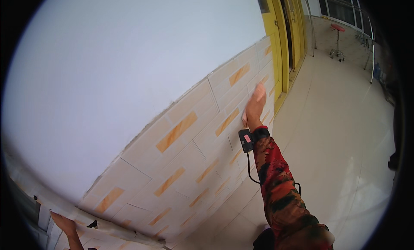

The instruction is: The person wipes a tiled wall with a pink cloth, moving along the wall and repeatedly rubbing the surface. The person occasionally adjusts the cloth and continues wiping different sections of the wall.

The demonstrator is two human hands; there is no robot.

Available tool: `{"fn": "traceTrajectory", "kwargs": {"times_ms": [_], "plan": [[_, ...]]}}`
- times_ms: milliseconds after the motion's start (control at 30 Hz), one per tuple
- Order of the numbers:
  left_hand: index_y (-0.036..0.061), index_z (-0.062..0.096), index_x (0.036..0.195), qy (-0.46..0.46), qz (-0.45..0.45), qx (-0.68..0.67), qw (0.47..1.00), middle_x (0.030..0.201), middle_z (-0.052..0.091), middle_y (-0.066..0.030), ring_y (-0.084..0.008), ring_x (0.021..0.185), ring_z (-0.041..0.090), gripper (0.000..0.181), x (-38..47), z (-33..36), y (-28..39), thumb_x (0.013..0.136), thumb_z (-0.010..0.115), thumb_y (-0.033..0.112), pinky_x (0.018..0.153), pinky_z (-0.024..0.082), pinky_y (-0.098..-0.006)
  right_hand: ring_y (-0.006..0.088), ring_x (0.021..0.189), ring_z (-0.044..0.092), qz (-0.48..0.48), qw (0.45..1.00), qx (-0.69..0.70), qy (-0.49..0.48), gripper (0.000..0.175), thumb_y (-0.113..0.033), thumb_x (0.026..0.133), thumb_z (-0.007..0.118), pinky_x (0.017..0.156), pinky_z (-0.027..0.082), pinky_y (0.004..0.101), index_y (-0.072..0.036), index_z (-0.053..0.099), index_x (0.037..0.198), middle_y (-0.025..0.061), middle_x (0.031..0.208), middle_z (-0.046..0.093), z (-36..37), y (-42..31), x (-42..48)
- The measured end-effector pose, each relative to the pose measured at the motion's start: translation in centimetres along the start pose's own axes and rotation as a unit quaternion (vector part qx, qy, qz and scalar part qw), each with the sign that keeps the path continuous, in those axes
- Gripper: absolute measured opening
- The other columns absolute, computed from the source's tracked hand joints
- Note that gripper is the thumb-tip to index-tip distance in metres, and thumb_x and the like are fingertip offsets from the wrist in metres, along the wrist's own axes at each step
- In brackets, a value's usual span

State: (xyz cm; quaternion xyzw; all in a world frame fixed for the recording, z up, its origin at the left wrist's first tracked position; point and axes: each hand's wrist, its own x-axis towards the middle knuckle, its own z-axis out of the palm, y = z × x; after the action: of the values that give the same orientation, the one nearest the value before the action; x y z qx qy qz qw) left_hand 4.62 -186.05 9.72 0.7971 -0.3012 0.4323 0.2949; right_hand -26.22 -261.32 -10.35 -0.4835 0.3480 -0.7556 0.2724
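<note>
My right hand (pixel 256 105) is stretched out in front of the tiled lower wall (pixel 181 153), fingers extended and slightly blurred. Nothing shows in it, and whether it touches the tiles I cannot tell. A black device (pixel 245 140) with a pink sticker and a cable sits at that wrist, beside a red patterned sleeve (pixel 278 172). At the lower left, my left hand (pixel 64 223) is extended beside a pale pipe (pixel 113 229) that runs along the wall corner. Its fingers point away from me, with no object visible in them; contact with the pipe is unclear.
Above the tiles rises a plain white wall (pixel 129 62). A yellow door frame (pixel 278 56) stands beyond my right hand. Farther off are a wheeled stool with a red seat (pixel 337 27) and a metal rack (pixel 312 33) on the glossy floor (pixel 323 127).
</note>
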Motion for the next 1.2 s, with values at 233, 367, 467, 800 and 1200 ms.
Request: {"fn": "traceTrajectory", "kwargs": {"times_ms": [233, 367, 467, 800, 1200], "plan": [[-0.0066, 0.057, 0.101, 0.019, 0.113, 0.113, 0.987, 0.093, 0.061, -0.0191, -0.0348, 0.087, 0.059, 0.04, 0.1, -1.0, -1.5, 0.095, 0.055, 0.033, 0.081, 0.046, -0.0425, 0.0361, 0.138, 0.038, 0.157, 0.987, -0.01, 0.045, 0.055, -0.03, 0.102, 0.04, 0.116, 0.025, 0.0394, 0.009, 0.04, 0.141, 0.0246, 0.144, 0.046, -5.7, 13.2, -19.5], [-0.0067, 0.059, 0.095, -0.018, 0.117, 0.114, 0.986, 0.09, 0.062, -0.0208, -0.0375, 0.086, 0.06, 0.039, 0.4, -1.3, -2.3, 0.092, 0.058, 0.032, 0.08, 0.046, -0.0451, 0.0224, 0.067, 0.05, 0.467, 0.847, 0.197, 0.162, 0.034, -0.041, 0.103, 0.036, 0.059, 0.042, 0.0398, -0.011, 0.049, 0.11, 0.0062, 0.086, 0.051, -6.3, 7.7, -30.8], [-0.008, 0.059, 0.098, -0.02, 0.119, 0.164, 0.979, 0.096, 0.063, -0.0236, -0.0411, 0.09, 0.06, 0.042, 0.5, -1.5, -2.7, 0.094, 0.056, 0.034, 0.083, 0.046, -0.0468, 0.014, 0.044, 0.031, 0.632, 0.737, 0.18, 0.158, 0.037, -0.059, 0.097, 0.035, 0.035, 0.025, 0.0364, -0.024, 0.04, 0.089, -0.0039, 0.065, 0.036, -7.1, 0.8, -37.7], [-0.0097, 0.06, 0.114, -0.018, 0.118, 0.1, 0.988, 0.112, 0.065, -0.0255, -0.0409, 0.106, 0.061, 0.038, 0.8, -0.1, -0.3, 0.101, 0.048, 0.024, 0.094, 0.045, -0.0426, 0.0353, 0.14, 0.031, 0.167, 0.986, 0.017, -0.003, 0.055, -0.031, 0.107, 0.032, 0.117, 0.02, 0.0409, 0.009, 0.035, 0.144, 0.0212, 0.151, 0.036, -3.3, -5.0, -31.9], [-0.0075, 0.06, 0.096, -0.001, 0.044, 0.102, 0.994, 0.091, 0.066, -0.0201, -0.0329, 0.085, 0.064, 0.022, 0.9, -0.4, 5.4, 0.09, 0.055, 0.013, 0.08, 0.048, -0.0354, 0.0376, 0.145, 0.025, 0.217, 0.974, -0.048, -0.039, 0.068, -0.046, 0.106, 0.03, 0.119, 0.018, 0.0446, 0.006, 0.028, 0.15, 0.024, 0.156, 0.028, -4.3, -10.3, -40.2]]}}
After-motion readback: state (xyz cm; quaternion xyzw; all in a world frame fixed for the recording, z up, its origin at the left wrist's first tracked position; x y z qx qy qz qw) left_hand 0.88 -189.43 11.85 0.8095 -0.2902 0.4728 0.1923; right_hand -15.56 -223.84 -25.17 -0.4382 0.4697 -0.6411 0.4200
